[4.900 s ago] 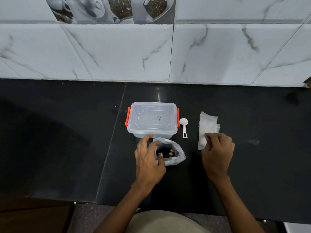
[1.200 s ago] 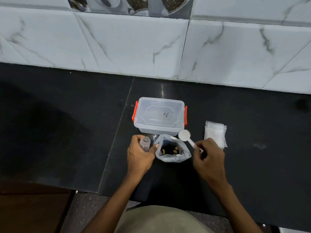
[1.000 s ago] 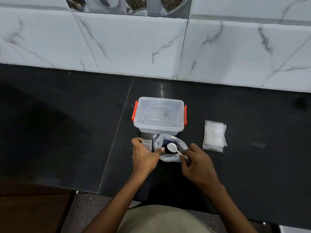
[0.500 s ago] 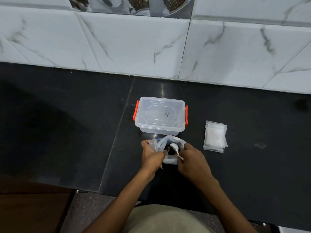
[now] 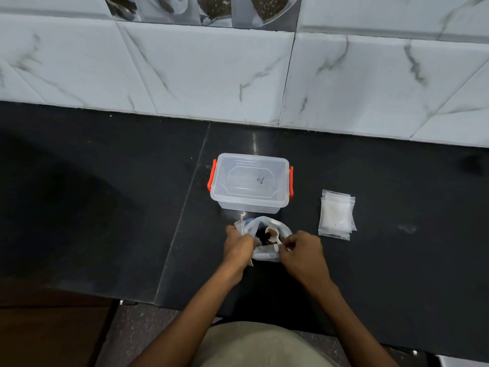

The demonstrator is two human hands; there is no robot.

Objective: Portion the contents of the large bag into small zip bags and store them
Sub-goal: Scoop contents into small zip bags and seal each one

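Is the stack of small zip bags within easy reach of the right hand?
Probably yes: the stack of small zip bags lies just beyond the right hand on bare counter, but that hand holds the spoon.

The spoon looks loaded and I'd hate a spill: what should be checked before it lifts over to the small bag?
1. White spoon bowl inside the large bag, carrying brown content: ok.
2. Right hand pinches the spoon handle: ok.
3. Left hand holds a small zip bag beside the large bag: ok.
4. Small bag's mouth open: cannot tell.
5. Spare zip bags clear of the path: ok.
6. Storage box open for storing: not ok, lid on.
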